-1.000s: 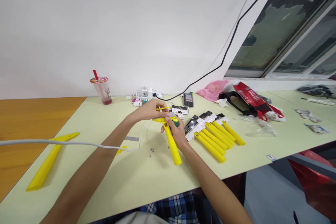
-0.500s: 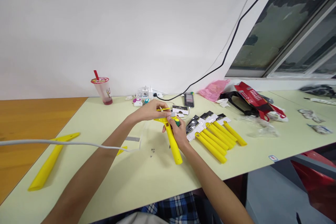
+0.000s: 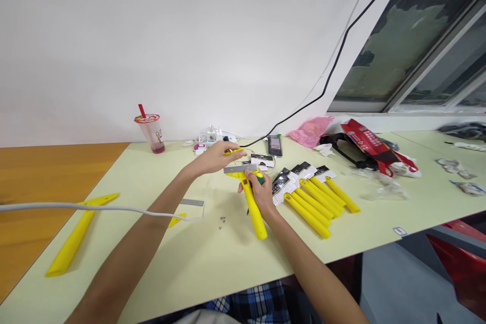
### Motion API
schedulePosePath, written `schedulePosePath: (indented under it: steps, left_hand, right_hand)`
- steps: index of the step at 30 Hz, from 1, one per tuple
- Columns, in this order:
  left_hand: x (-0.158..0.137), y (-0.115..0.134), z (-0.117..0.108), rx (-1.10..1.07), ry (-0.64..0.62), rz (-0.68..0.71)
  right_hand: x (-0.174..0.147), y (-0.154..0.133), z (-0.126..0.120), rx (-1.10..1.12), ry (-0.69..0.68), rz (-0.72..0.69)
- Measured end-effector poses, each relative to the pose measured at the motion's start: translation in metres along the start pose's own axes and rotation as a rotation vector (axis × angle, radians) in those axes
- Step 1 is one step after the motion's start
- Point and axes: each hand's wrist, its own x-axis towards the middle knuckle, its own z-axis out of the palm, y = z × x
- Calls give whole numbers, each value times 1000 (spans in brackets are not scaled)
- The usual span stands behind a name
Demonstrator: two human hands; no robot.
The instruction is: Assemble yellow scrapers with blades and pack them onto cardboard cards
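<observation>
My right hand (image 3: 261,191) is wrapped round a yellow scraper (image 3: 253,210), its handle slanting down toward me. A grey metal blade (image 3: 240,168) lies across the scraper's head, under my right thumb. A green and yellow tool handle (image 3: 260,177), perhaps a screwdriver's, is also tucked in that hand. My left hand (image 3: 218,158) pinches a small yellow plastic strip (image 3: 233,152) just above the blade, apart from it. Several small screws (image 3: 222,219) lie on the table below. Another blade (image 3: 192,202) and a yellow strip (image 3: 177,219) lie behind my left forearm.
Several yellow scrapers (image 3: 313,205) with black-and-white cards lie at the right. One more scraper (image 3: 72,243) is at far left, crossed by a white cable (image 3: 125,207). A cup (image 3: 154,134) with a red straw, a phone-like device (image 3: 275,145) and a red bag (image 3: 368,144) stand farther back.
My left hand has lifted away from the scraper's head with the yellow strip, uncovering the blade. The right hand keeps its hold on the scraper. The view has shifted slightly.
</observation>
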Motion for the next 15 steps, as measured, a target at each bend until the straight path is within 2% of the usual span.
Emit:
schedulePosePath:
  steps: [3,5,9,15]
  left_hand:
    - [-1,2,-7,-112,129,-33]
    - [-2,5,-11,-275,161,-27]
    - [-4,13,-16,-573,137,86]
    - [-10,19,-16,-633,91,37]
  right_hand:
    - [0,0,-1,-5,5,-1]
    - [0,1,-1,-20,7,1]
    - [-1,0,1,-42,10,4]
    - [0,-5,2,-14,22,3]
